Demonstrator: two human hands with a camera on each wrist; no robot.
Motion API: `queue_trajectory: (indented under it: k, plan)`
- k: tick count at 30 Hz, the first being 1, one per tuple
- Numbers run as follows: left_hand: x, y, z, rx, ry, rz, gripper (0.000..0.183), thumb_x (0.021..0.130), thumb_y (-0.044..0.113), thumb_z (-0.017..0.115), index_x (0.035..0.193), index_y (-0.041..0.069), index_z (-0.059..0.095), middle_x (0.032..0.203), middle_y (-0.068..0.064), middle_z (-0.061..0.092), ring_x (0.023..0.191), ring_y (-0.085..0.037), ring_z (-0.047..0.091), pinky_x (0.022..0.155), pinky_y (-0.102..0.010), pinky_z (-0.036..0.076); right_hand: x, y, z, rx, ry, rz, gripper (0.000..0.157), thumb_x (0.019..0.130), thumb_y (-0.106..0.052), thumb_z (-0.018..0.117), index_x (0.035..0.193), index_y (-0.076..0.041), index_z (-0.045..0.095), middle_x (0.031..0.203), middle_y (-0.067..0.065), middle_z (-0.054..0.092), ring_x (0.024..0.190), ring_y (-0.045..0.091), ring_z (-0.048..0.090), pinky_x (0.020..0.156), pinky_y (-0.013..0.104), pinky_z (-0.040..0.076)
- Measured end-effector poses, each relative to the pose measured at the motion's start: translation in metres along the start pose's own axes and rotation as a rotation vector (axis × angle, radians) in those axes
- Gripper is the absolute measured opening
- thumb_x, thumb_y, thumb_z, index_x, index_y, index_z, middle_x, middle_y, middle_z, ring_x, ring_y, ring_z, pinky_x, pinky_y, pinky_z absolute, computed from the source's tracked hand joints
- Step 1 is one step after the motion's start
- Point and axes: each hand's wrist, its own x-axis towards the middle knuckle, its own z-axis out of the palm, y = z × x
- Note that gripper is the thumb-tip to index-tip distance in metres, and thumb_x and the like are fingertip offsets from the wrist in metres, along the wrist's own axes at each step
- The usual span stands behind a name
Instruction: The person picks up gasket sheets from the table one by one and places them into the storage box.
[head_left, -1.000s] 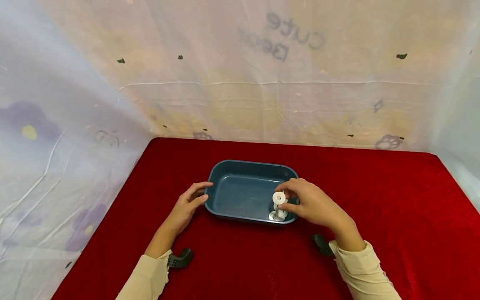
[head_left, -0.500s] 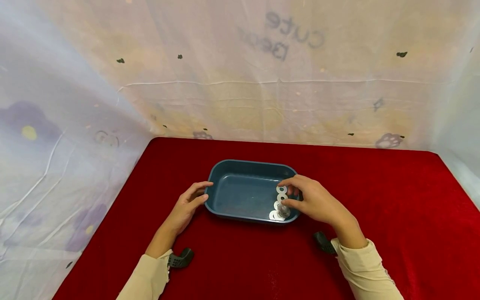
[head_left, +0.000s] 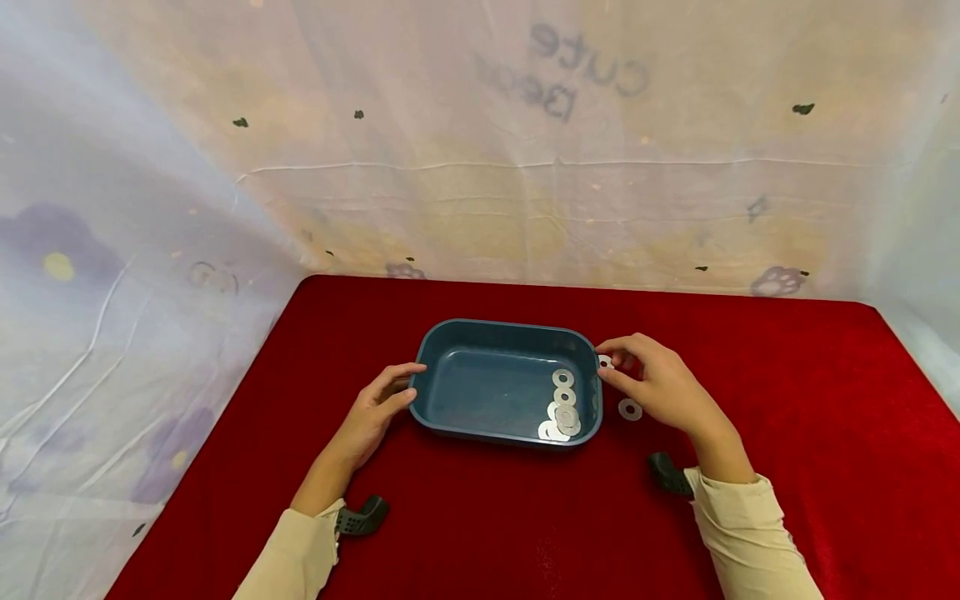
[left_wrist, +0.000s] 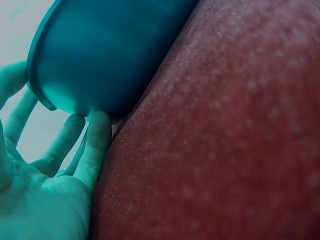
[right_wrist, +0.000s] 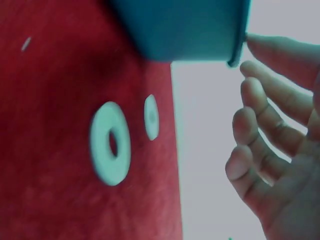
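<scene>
A blue plastic basin (head_left: 480,392) sits on red cloth. Several flat metal washers (head_left: 564,397) lie in its right end, some overlapping. My left hand (head_left: 375,412) touches the basin's left end with fingers extended; in the left wrist view the fingertips (left_wrist: 100,125) meet its outer wall. My right hand (head_left: 660,383) is just outside the right rim, its fingers loosely bent and nothing held. In the right wrist view one fingertip touches or nearly touches the rim. Two washers lie on the cloth by that hand, a nearer one (head_left: 630,409) and a farther one (head_left: 605,362), partly hidden by fingers.
Red cloth (head_left: 480,517) covers the table. A patterned pale curtain (head_left: 465,200) rises along the back and both sides. Dark wrist-mounted devices (head_left: 362,517) stick out beside both sleeves.
My right hand has let go of washers inside the basin and moved right, out past the rim. Two washers on the cloth have come into sight. My left hand stays put.
</scene>
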Motion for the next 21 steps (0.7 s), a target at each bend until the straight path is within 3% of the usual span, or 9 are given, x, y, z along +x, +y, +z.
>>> queue_trajectory:
  k: [7, 15, 21]
  plan:
    - [-0.001, -0.001, 0.0, 0.0, -0.001, 0.009, 0.04, 0.104, 0.018, 0.051, 0.143, 0.012, 0.049, 0.144, 0.004, 0.044, 0.124, -0.014, 0.047, 0.097, -0.02, 0.043, 0.001, 0.02, 0.008, -0.027, -0.033, 0.057, 0.027, 0.094, -0.014, 0.067, 0.12, -0.006, 0.068, 0.101, 0.008, 0.063, 0.088, 0.021, 0.055, 0.079, 0.036, 0.048]
    - [0.0, 0.0, 0.001, -0.001, -0.001, 0.002, 0.042, 0.104, 0.018, 0.052, 0.144, 0.009, 0.047, 0.144, 0.002, 0.044, 0.125, -0.017, 0.046, 0.098, -0.02, 0.043, -0.002, 0.028, 0.016, -0.129, -0.1, 0.045, 0.035, 0.092, -0.014, 0.068, 0.126, -0.005, 0.066, 0.123, 0.021, 0.058, 0.111, 0.037, 0.047, 0.089, 0.048, 0.038]
    - [0.0, 0.0, 0.0, -0.002, -0.001, 0.0, 0.042, 0.104, 0.019, 0.052, 0.144, 0.008, 0.046, 0.145, 0.001, 0.044, 0.125, -0.016, 0.045, 0.098, -0.02, 0.043, -0.003, 0.03, 0.016, -0.138, -0.102, 0.089, 0.027, 0.09, -0.015, 0.07, 0.116, -0.008, 0.07, 0.123, 0.021, 0.057, 0.111, 0.037, 0.045, 0.091, 0.05, 0.038]
